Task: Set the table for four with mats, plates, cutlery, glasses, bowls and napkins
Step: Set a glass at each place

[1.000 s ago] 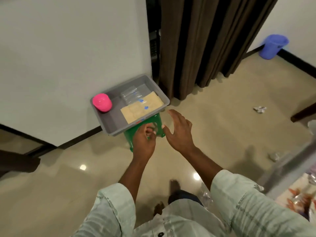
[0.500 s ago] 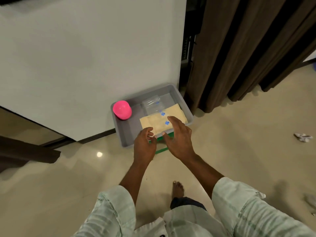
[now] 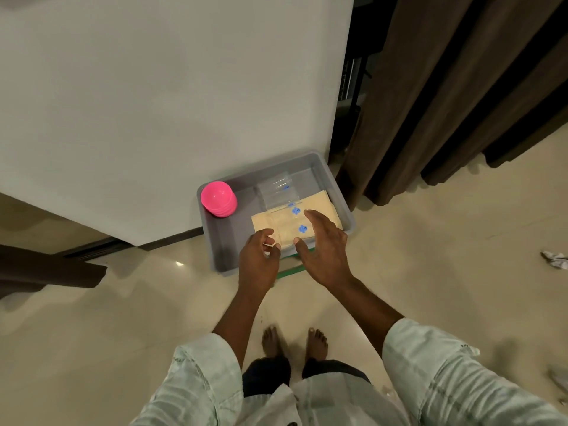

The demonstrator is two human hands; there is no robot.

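Napkins (image 3: pixel 319 210) sit folded in the grey tub (image 3: pixel 345 207) beside pink bowls (image 3: pixel 218 198). Both hands hover over them, left hand (image 3: pixel 258 256) loosely curled, right hand (image 3: pixel 325 244) spread, nothing held yet. Next up, probably grabbing the stack.

hands (image 3: pixel 289 256): 2 | grey tray (image 3: pixel 227 238): 1 | pink bowl stack (image 3: pixel 218 198): 1 | feet (image 3: pixel 293 342): 2
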